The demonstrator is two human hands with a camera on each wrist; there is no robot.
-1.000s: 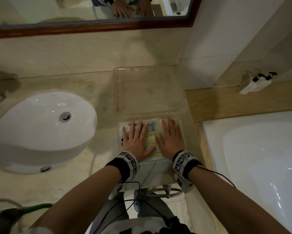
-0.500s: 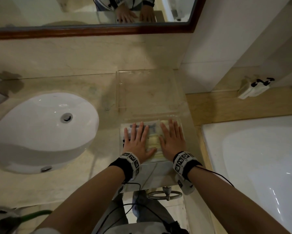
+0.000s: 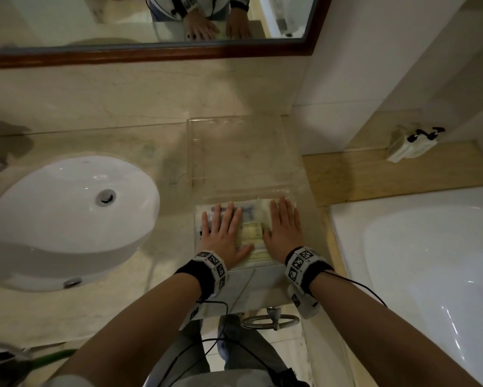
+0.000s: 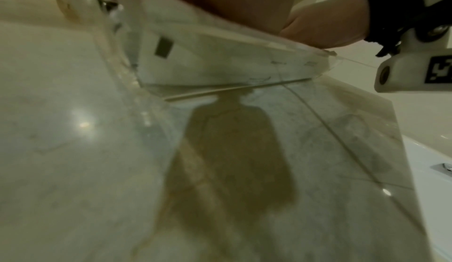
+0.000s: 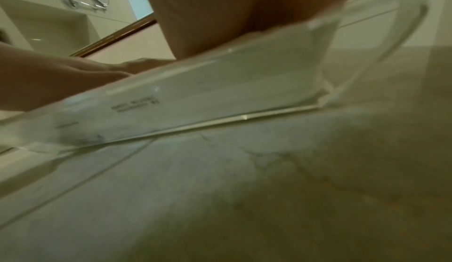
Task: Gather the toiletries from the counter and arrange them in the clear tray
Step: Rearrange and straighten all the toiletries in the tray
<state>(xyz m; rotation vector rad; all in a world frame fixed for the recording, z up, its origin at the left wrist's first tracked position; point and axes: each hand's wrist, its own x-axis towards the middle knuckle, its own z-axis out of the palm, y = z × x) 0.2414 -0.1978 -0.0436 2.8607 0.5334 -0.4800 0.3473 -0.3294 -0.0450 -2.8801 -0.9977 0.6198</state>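
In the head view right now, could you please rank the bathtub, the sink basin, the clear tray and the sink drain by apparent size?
1. bathtub, cut off by the frame
2. sink basin, close to the tub, so that order is unsure
3. clear tray
4. sink drain, plainly smallest

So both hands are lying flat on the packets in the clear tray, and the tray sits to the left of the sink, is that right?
Not quite. The clear tray sits to the right of the sink, between it and the bathtub; the head view shows this. The rest holds: the left hand and right hand lie flat on the packets in the tray.
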